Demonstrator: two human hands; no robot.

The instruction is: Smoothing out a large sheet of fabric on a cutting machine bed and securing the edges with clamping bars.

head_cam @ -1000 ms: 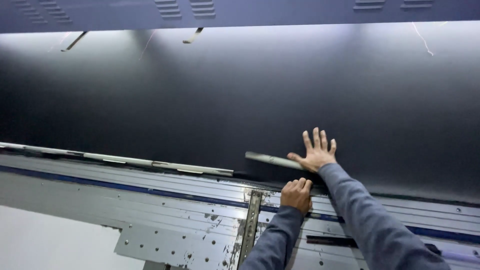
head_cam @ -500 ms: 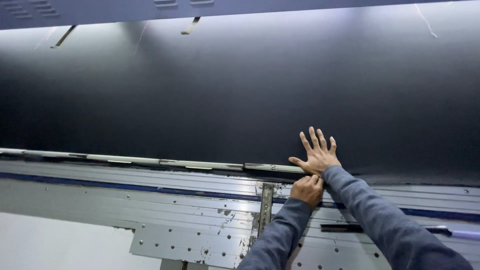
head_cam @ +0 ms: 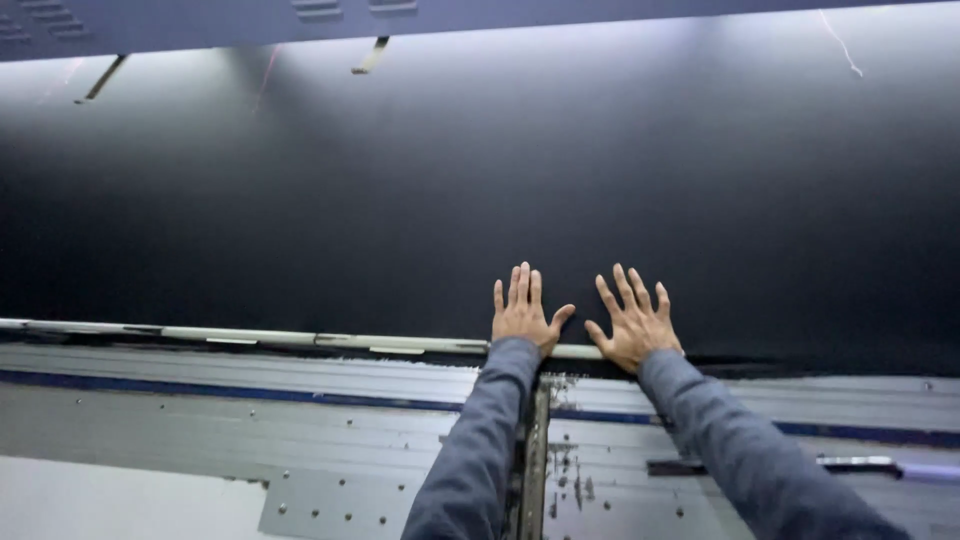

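A large dark sheet [head_cam: 480,190] fills most of the view and lies flat on a machine bed. My left hand [head_cam: 524,310] rests flat on the sheet's near edge, fingers spread. My right hand [head_cam: 632,320] lies flat beside it, a little to the right, fingers spread too. Both hands hold nothing. A thin pale strip [head_cam: 300,338] runs along the sheet's near edge from the left up to my hands. Grey sleeves cover both forearms.
A grey metal frame [head_cam: 200,420] with a blue line and rivets runs across the bottom. A worn vertical metal bar [head_cam: 535,460] sits between my arms. A perforated plate [head_cam: 330,505] is at lower centre, and a dark slot [head_cam: 690,467] lies at the right.
My left hand moved up off the frame onto the sheet and opened flat. The pale strip now lies level along the sheet's edge. The view shifted right.
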